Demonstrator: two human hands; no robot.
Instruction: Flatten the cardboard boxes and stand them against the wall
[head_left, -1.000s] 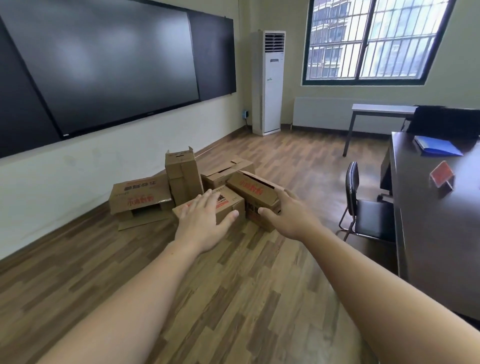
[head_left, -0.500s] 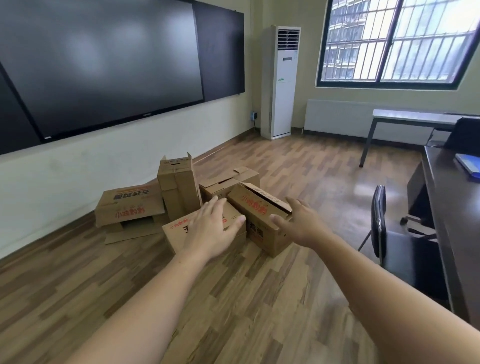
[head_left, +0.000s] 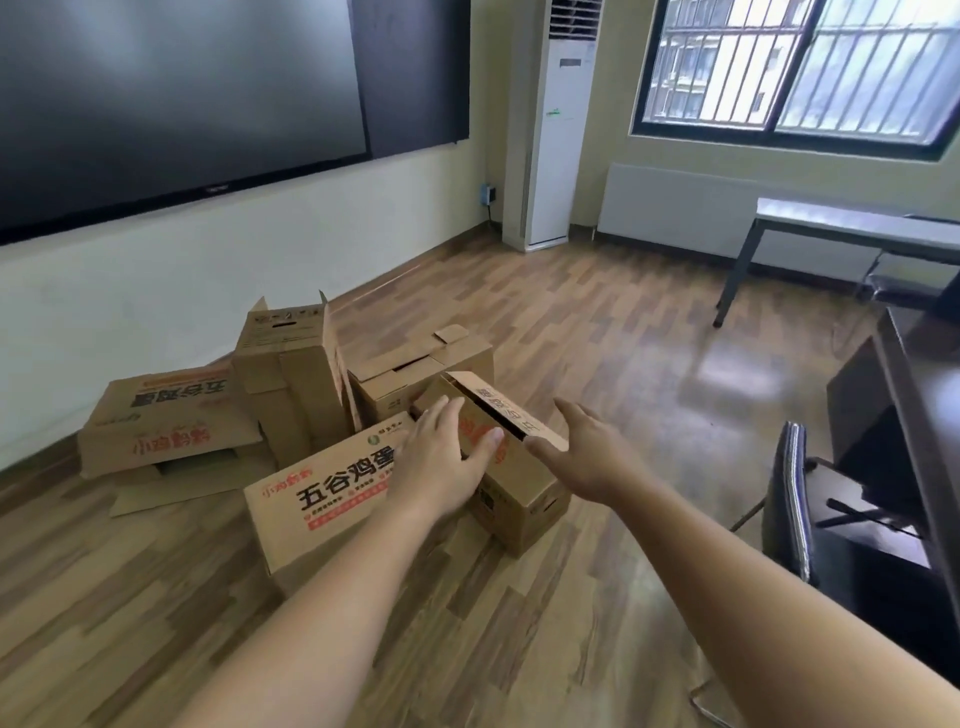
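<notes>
Head view looks down over two bare forearms reaching toward a cluster of brown cardboard boxes on a wood-plank laminate floor, which shines with window glare to the right. The left hand has straight, slightly spread fingers and lies over the seam between the near printed carton with black and red lettering and the tilted carton with an open top slit; whether it presses on the cardboard or hovers just above cannot be told. The right hand is also flat and relaxed, thumb out, just beside that tilted carton's right top edge, holding nothing.

Behind these stand an upright tall carton with raised flaps and a low carton with loosely folded top flaps. To the left, near the base of the white wall, a partly collapsed carton with upside-down lettering lies on a loose flap.

A large dark wall screen spans the wall above. In the far corner stands a white floor-standing air conditioner, beside a barred window with a dark frame and a white panel radiator. A grey metal-legged table sits under the window; a black chair and a dark desk fill the right edge.
</notes>
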